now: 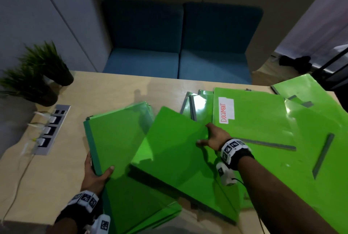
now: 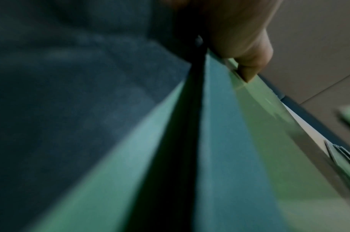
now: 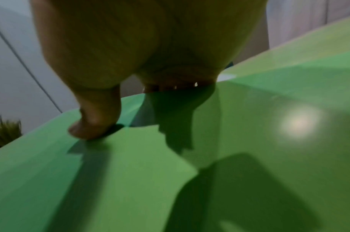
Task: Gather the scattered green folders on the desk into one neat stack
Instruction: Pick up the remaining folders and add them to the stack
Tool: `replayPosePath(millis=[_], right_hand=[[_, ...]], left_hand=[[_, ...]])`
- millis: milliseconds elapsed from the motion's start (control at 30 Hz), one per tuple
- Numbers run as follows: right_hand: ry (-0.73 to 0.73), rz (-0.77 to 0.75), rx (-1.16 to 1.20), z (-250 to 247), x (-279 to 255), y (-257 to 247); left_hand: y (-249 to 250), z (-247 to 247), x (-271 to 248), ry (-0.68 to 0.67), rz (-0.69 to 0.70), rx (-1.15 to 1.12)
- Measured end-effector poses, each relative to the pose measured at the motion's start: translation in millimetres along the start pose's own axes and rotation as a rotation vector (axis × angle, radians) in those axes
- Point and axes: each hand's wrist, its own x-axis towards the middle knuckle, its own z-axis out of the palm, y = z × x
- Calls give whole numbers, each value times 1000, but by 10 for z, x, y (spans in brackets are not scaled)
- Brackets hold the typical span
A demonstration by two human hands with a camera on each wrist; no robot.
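Observation:
Several green folders lie spread over the desk [image 1: 116, 86]. My left hand [image 1: 96, 171] grips the spine corner of a bundle of folders [image 1: 120, 135] at centre left, thumb on top; the left wrist view shows that thumb [image 2: 247, 62] on the dark green spine [image 2: 219, 125]. My right hand [image 1: 211, 137] pinches the right edge of a single green folder [image 1: 175, 150], lifted and tilted over the bundle; its thumb [image 3: 94, 125] presses on the cover [image 3: 130, 180]. A folder labelled DOCUMENT [image 1: 252, 117] lies to the right, with more folders [image 1: 310, 139] overlapping it.
Two potted plants [image 1: 37, 75] stand at the desk's far left corner. A power strip [image 1: 50, 130] with plugged white chargers is set into the left side. A blue sofa [image 1: 180, 45] sits behind the desk. Bare wood shows at the far middle.

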Motion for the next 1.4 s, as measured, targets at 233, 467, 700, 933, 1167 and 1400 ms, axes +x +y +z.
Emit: replayPosePath(millis=[233,467,700,933,1167,1400], right_hand=[[78,-96,260,798,-27,-794],[84,-77,282,775,135,-1141],[-51,-128,300,961,-17,-1249],[-211,-272,246,703,-82,-825],[431,46,-256,123,71,134],[232,-78,-412,478,-101,31]], left_hand=[[-115,-51,59,8,51,72],[-141,-58,144,19,24,103],[-198,-97,238,19,-62,52],[-239,-168,281,-67,-150,94],[-274,-209,212,-77,-221,161],[-232,-156,140,-84,-190,234]])
